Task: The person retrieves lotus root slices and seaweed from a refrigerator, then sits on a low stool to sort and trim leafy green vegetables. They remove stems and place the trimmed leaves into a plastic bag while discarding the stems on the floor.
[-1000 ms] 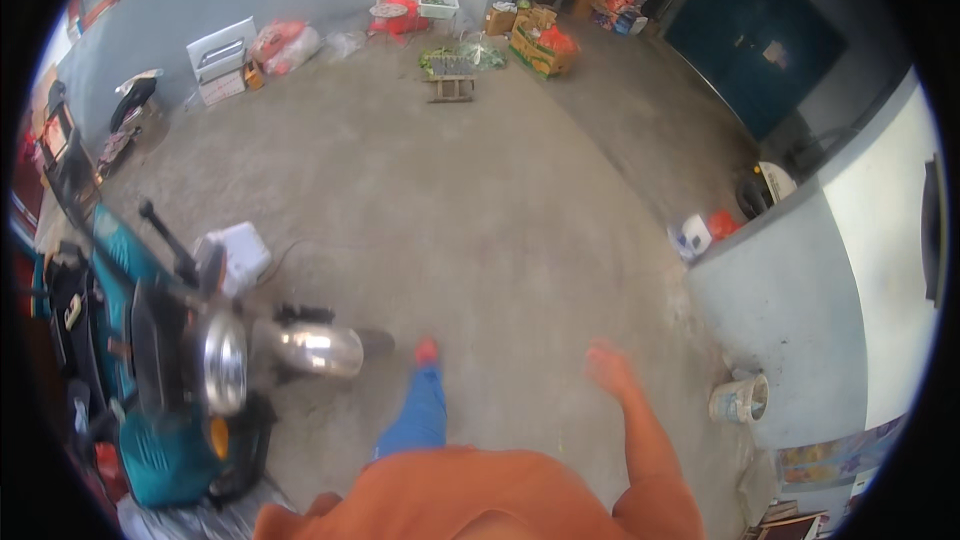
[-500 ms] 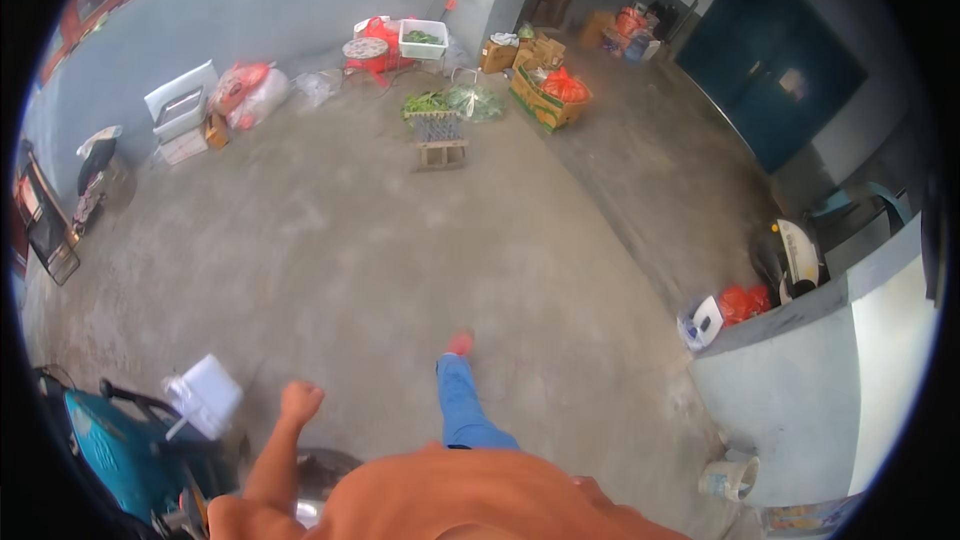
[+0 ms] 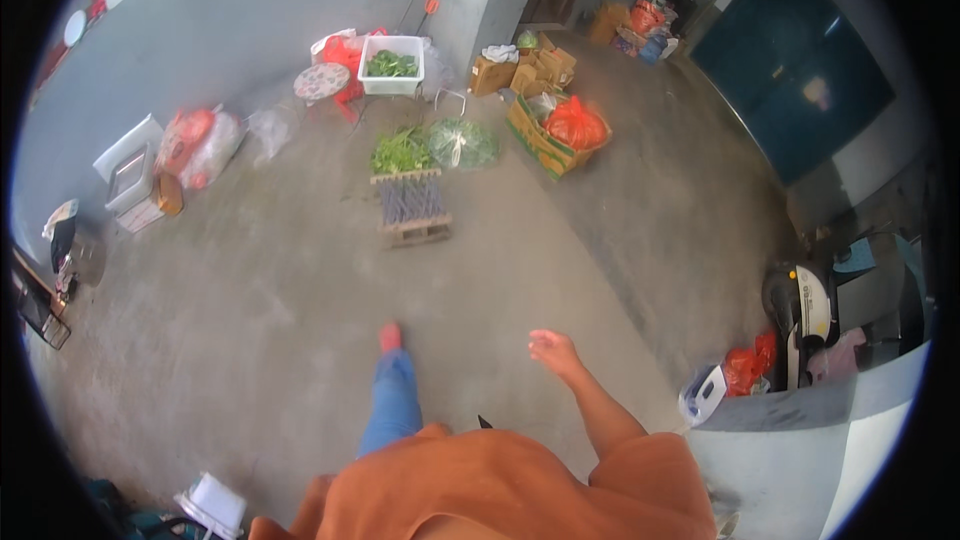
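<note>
My right hand (image 3: pixel 553 350) swings out ahead of my body, its fingers loosely bent and apart, with nothing in them. It hangs over bare concrete floor and touches no object. My left hand is out of sight; only the upper part of that arm shows beside the orange shirt (image 3: pixel 480 485). One leg in blue jeans (image 3: pixel 393 400) with a reddish shoe (image 3: pixel 390 337) is stepped forward. Ahead lies a low wooden rack (image 3: pixel 417 232) with thin greyish stems (image 3: pixel 411 198) on it. Behind it are leafy greens (image 3: pixel 401 151) and a clear bag of greens (image 3: pixel 463 144).
A white basin of greens (image 3: pixel 391 88) stands by a round stool (image 3: pixel 322 82) near the wall. Right of these sit cardboard boxes (image 3: pixel 543 70) and a carton with a red bag (image 3: pixel 577 124). A scooter (image 3: pixel 815 305) stands at the right; white foam boxes (image 3: pixel 131 180) stand left.
I have stepped forward, so the rack and greens are closer. The right hand has swung into view and the left hand has gone out of it. The other leg now leads.
</note>
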A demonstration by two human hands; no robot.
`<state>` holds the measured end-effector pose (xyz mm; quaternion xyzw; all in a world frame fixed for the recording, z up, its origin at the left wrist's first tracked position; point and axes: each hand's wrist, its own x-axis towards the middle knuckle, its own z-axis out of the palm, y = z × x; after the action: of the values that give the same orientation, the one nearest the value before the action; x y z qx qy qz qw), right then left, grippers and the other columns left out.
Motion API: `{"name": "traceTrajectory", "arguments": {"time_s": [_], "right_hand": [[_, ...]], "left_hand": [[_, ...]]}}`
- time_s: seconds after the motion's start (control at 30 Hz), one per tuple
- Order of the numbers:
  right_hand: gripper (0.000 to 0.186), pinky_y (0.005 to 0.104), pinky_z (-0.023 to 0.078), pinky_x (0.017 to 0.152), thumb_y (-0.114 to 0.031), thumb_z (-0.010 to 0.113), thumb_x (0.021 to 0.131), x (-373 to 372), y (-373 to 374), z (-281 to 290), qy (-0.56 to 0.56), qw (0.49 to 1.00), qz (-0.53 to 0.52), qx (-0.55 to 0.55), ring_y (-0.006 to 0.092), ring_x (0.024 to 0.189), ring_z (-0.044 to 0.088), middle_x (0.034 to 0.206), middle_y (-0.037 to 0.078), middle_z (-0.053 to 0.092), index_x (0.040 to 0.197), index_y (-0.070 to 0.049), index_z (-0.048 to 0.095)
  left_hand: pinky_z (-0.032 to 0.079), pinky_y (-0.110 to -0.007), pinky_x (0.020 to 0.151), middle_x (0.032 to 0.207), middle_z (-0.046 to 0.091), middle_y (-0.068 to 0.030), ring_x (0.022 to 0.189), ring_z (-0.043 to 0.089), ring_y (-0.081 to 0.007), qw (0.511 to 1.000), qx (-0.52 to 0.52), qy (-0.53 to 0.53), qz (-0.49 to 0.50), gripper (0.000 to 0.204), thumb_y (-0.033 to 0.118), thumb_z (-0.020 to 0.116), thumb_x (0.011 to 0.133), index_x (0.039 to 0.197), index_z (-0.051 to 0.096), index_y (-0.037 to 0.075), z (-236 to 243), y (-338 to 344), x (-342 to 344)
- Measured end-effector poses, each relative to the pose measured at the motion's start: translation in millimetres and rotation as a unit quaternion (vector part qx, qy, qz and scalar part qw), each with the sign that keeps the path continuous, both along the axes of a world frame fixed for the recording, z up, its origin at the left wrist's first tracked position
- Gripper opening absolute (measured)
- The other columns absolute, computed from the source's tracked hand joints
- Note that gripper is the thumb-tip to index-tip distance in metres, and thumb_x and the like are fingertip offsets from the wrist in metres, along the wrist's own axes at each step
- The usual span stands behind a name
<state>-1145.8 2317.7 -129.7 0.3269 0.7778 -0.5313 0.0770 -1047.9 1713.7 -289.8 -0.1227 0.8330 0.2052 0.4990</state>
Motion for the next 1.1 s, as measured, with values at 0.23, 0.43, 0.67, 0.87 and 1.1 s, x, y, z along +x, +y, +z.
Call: {"name": "traceTrajectory", "arguments": {"time_s": [0.23, 0.43, 0.67, 0.87, 1.1], "right_hand": [[0.03, 0.0277, 0.048, 0.067, -0.023, 0.067, 0.074, -106.7, 40.9, -46.6, -0.074, 0.977, 0.125, 0.154, 0.0148, 0.073, 0.06, 0.078, 0.004, 0.064, 0.1, -0.007, 0.063], [0.033, 0.0325, 0.049, 0.076, -0.025, 0.07, 0.07, -169.0, 90.8, -54.6, -0.099, 0.984, 0.121, 0.086, 0.023, 0.085, 0.062, 0.088, 0.01, 0.065, 0.097, -0.008, 0.064], [0.036, 0.0306, 0.049, 0.074, -0.025, 0.068, 0.073, -315.5, 216.3, -88.4, -0.13, 0.987, 0.096, 0.012, 0.0207, 0.081, 0.062, 0.089, 0.011, 0.065, 0.102, -0.005, 0.062], [0.03, 0.027, 0.048, 0.066, -0.017, 0.066, 0.075, -373.4, 327.7, -91.7, -0.088, 0.994, 0.061, 0.035, 0.0152, 0.071, 0.061, 0.082, 0.009, 0.065, 0.102, -0.003, 0.062], [0.024, 0.0233, 0.045, 0.056, -0.01, 0.06, 0.078, -418.0, 421.5, -91.6, -0.203, 0.978, -0.05, -0.025, 0.0112, 0.065, 0.059, 0.078, 0.006, 0.063, 0.099, -0.002, 0.061]], "left_hand": [[0.045, -0.046, 0.075, 0.09, 0.063, -0.0172, 0.086, 0.058, -0.0369, 0.968, 0.008, 0.153, -0.197, 0.037, 0.038, 0.046, 0.083, 0.087, 0.063, 0.006, -18.2, 111.4, -322.5], [0.049, -0.039, 0.066, 0.081, 0.063, -0.0172, 0.076, 0.061, -0.0314, 0.956, -0.062, 0.225, -0.178, 0.027, 0.026, 0.05, 0.077, 0.082, 0.065, 0.005, 132.7, 268.9, -562.6], [0.047, -0.041, 0.079, 0.092, 0.064, -0.0152, 0.09, 0.06, -0.0308, 0.976, -0.048, 0.168, -0.127, 0.023, 0.026, 0.058, 0.071, 0.079, 0.066, 0.006, 75.6, 404.7, -612.0], [0.037, -0.037, 0.097, 0.11, 0.059, -0.0153, 0.109, 0.052, -0.031, 0.932, 0.083, 0.28, -0.213, 0.041, 0.024, 0.062, 0.071, 0.108, 0.061, 0.009, 60.2, 520.2, -634.3], [0.046, -0.038, 0.083, 0.108, 0.06, -0.0146, 0.1, 0.056, -0.0278, 0.951, 0.267, 0.009, -0.159, 0.05, 0.033, 0.063, 0.076, 0.12, 0.052, 0.011, 25.7, 634.2, -810.7]]}}
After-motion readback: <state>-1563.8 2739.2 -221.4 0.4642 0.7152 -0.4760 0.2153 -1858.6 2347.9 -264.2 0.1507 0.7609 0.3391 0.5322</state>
